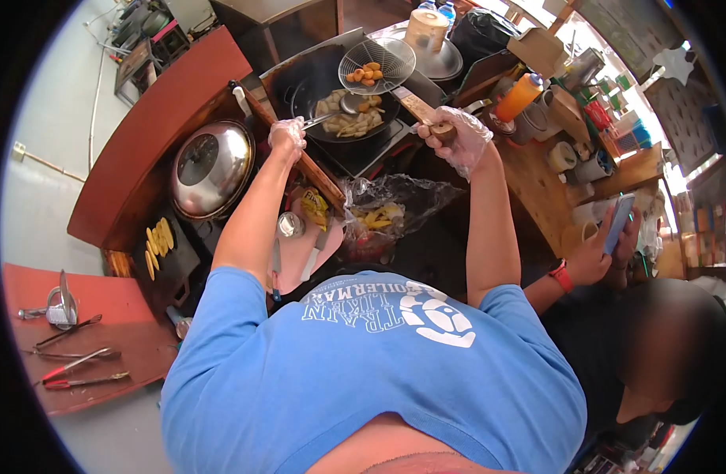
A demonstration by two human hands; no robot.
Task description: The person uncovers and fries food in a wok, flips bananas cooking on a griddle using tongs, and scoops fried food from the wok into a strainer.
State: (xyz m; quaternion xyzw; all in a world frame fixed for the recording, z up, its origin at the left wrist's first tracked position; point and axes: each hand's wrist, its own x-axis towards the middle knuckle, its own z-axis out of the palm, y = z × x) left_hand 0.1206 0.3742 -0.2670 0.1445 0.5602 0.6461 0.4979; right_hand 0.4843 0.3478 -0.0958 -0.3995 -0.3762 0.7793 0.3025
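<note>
The left hand, in a clear plastic glove, has its fingers curled tight around the handle of a metal ladle. The ladle's bowl sits in a black wok, among pale yellow pieces of food. The right hand, gloved the same way, has its fingers wrapped around the wooden handle of a round wire strainer. The strainer is over the far right part of the wok, and orange-brown pieces of food lie together in its mesh.

Left of the left hand, a metal lid leans near a red-brown panel. Nearer the body, a clear plastic bag has yellow pieces in it. At far left, 2 pairs of tongs with red on them lie on a red table. At right, another person holds a phone and wears a red wristband. An orange bottle stands beyond the right hand.
</note>
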